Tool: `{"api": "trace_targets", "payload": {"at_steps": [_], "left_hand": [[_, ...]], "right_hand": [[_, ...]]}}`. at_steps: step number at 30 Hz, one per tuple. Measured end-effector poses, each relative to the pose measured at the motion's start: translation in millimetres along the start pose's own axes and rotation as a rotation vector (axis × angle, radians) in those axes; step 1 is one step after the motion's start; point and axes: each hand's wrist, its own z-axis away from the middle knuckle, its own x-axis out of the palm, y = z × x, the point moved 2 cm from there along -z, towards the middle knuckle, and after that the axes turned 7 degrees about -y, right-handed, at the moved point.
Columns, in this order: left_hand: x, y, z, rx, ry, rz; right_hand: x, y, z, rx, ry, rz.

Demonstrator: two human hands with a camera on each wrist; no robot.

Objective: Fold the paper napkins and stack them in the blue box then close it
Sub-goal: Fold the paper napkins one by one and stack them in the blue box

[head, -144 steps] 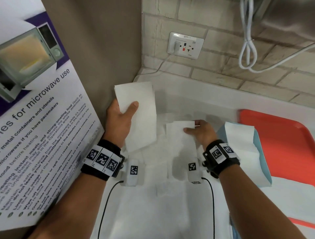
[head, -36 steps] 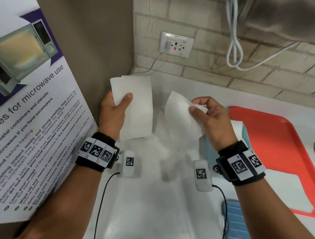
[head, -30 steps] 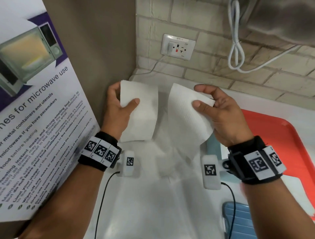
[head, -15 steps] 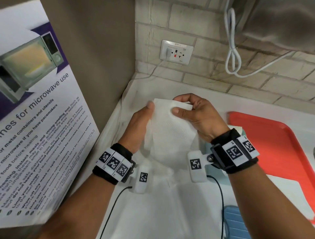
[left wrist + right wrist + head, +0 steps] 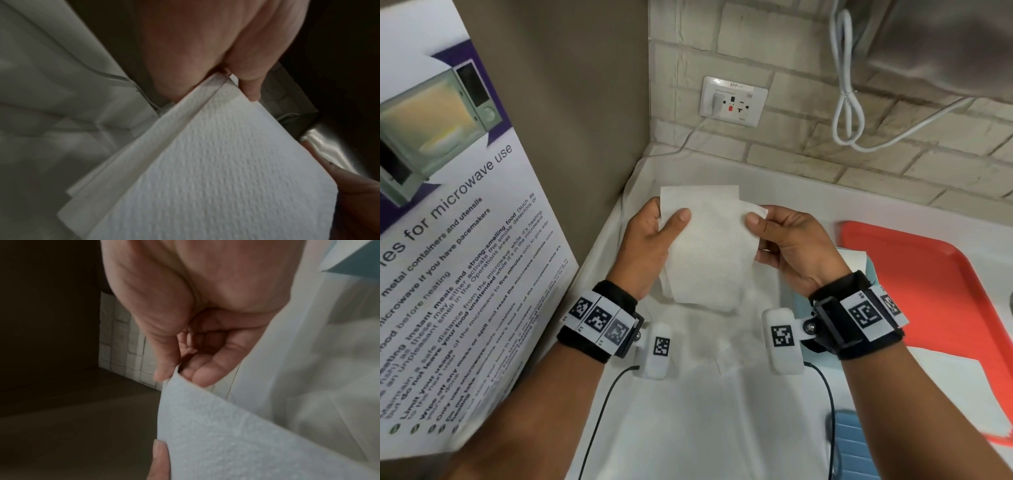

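Observation:
Both hands hold a small pile of folded white napkins [image 5: 709, 246] up above the counter. My left hand [image 5: 654, 233] grips the pile's left edge, thumb on top; the left wrist view shows several layered napkins [image 5: 216, 162] pinched under that thumb. My right hand [image 5: 784, 240] pinches the top right corner of the napkins [image 5: 226, 434] between thumb and fingers. The blue box [image 5: 868, 267] stands behind my right wrist, mostly hidden, with a white napkin [image 5: 854, 260] showing in it. A blue ribbed lid [image 5: 852, 445] lies near the bottom edge.
More white napkins [image 5: 709, 346] lie spread on the white counter [image 5: 688, 428] under my hands. A red tray [image 5: 935, 284] sits at the right. A microwave poster [image 5: 448, 240] stands on the left, a brick wall with a socket [image 5: 732, 101] behind.
Earlier each hand held its own napkin apart. The right hand has brought its napkin onto the left hand's, and both now hold them together as one pile.

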Motion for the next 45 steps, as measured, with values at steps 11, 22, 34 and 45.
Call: {"api": "trace_targets", "payload": {"at_steps": [11, 22, 34, 45], "left_hand": [[-19, 11, -7, 0.131, 0.122, -0.296], [23, 8, 9, 0.015, -0.027, -0.024], [31, -16, 14, -0.076, -0.023, 0.070], [-11, -21, 0, -0.097, 0.149, 0.328]], "right_hand": [[-19, -41, 31, -0.172, 0.006, -0.015], [24, -5, 3, -0.234, 0.156, 0.195], [20, 34, -9, -0.234, 0.263, 0.355], [-24, 63, 25, 0.009, 0.090, 0.320]]}}
